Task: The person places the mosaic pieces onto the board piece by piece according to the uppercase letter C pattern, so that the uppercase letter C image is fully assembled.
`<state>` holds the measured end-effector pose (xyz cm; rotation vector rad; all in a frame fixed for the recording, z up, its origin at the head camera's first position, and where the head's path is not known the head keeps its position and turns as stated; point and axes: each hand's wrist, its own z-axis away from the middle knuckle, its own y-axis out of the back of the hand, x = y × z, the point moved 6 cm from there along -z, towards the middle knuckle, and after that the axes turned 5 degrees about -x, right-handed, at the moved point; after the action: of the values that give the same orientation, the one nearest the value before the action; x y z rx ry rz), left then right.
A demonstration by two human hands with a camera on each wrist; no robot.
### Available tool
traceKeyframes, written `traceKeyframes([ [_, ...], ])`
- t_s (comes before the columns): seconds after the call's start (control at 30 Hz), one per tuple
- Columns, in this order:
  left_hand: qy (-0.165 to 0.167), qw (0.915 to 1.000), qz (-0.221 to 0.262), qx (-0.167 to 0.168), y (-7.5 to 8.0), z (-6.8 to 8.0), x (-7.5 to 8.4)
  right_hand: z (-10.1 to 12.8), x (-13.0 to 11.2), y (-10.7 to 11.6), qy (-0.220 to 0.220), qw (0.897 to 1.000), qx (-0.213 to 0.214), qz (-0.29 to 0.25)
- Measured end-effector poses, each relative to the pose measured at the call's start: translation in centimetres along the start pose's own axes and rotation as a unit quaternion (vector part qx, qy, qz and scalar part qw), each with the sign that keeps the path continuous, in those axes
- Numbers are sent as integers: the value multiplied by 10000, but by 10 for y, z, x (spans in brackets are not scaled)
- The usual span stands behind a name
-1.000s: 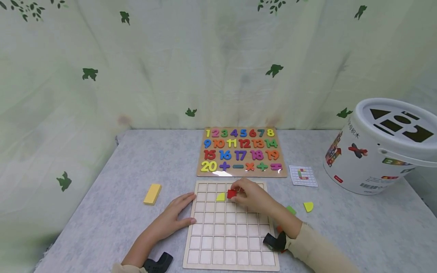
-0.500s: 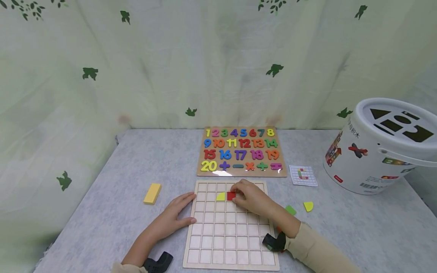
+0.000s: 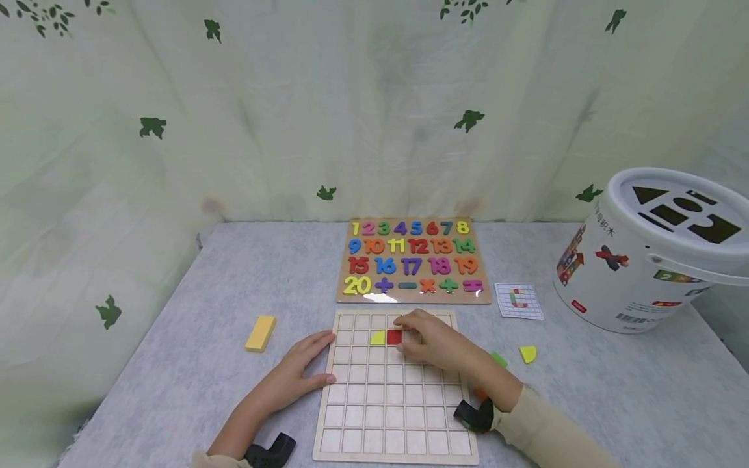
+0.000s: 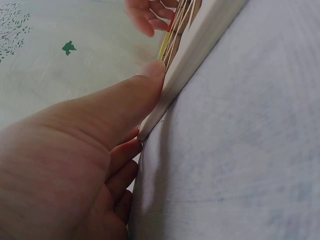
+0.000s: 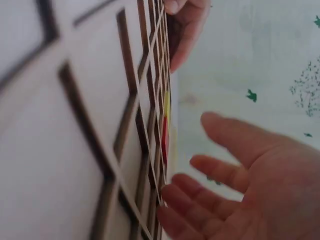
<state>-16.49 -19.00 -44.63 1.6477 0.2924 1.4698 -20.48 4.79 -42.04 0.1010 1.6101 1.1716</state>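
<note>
Resting flat: left hand (image 3: pixel 295 369) on grid board (image 3: pixel 393 416) edge; right hand (image 3: pixel 433 341) relaxed by red block (image 3: pixel 394 337).

A pale wooden grid board (image 3: pixel 386 403) with whitish squares holds a red square piece (image 3: pixel 394 337) next to a yellow piece (image 3: pixel 378 338), and around it on the mottled grey table (image 3: pixel 205 364) lie a yellow block (image 3: pixel 261 333), a green piece (image 3: pixel 499 359) and a yellow quarter-round piece (image 3: pixel 528 354). The tan number board (image 3: pixel 414 260) carries numerals in yellow, pink, green, purple, blue, red and orange, and the white card (image 3: pixel 518 301) shows a grid with a small multicoloured figure. The white bucket (image 3: pixel 649 253) has dark shape cut-outs in its lid and coloured printing on its side, while the pale green curtain (image 3: pixel 292 110) bears a dark green leaf pattern.
</note>
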Motion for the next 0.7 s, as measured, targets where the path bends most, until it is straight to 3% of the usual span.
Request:
traceKeyframes([
  [0.17, -12, 10000, 6, -24, 0, 0, 0, 16, -3, 18, -52, 9997, 46, -229],
  [0.43, 14, 10000, 15, -26, 0, 0, -1, 66, 8, 60, 100, 9948, 994, 206],
  [0.57, 2, 10000, 14, -21, 0, 0, 0, 95, 29, 70, -345, 9895, 1333, 441],
  [0.7, 23, 10000, -7, -24, 0, 1, -1, 118, 54, 72, -1120, 9814, 1423, 642],
])
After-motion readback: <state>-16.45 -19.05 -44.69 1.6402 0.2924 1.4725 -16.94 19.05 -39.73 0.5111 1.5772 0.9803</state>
